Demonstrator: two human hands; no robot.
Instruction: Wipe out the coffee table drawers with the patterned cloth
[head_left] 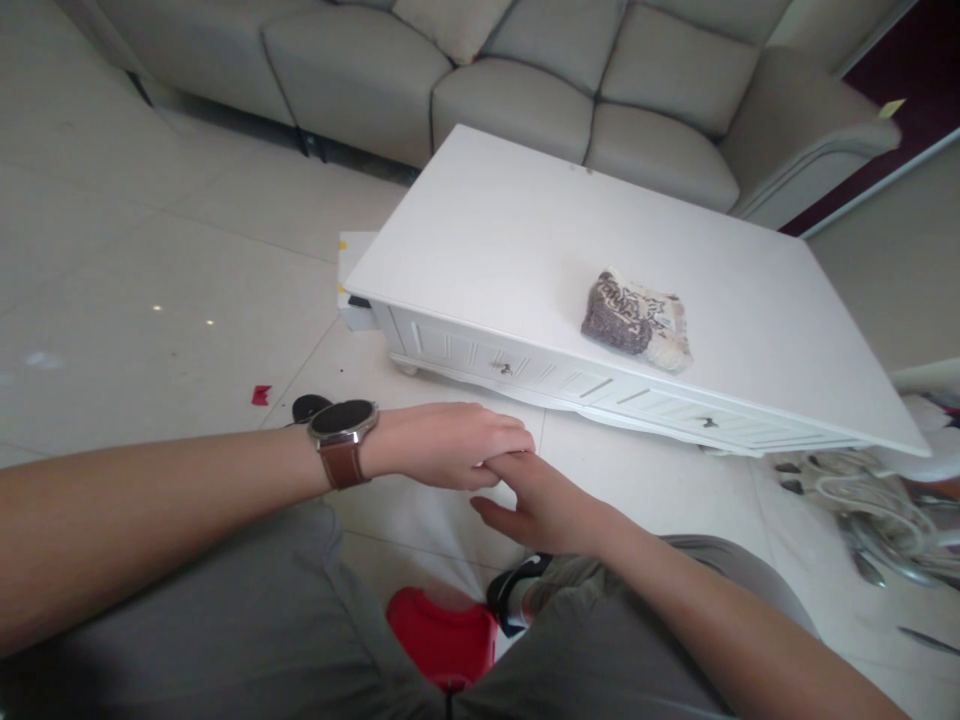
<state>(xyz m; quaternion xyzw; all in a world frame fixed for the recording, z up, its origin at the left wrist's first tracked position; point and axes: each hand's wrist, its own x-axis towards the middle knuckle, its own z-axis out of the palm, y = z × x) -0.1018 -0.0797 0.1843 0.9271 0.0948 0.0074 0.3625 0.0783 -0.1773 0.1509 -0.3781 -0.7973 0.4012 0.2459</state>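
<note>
My left hand, with a brown-strapped watch on its wrist, is closed over the fingers of my right hand. The two hands clasp each other above my lap, and neither touches any other object. The right thumb stands a little apart, while the right fingers are largely hidden by the left hand. Beyond them, a folded brown-and-white patterned cloth lies near the front edge of a white coffee table.
A grey sofa runs behind the table. On the tiled floor are a red plastic object between my legs, a small red scrap to the left and coiled cables to the right. A white box stands by the table's left end.
</note>
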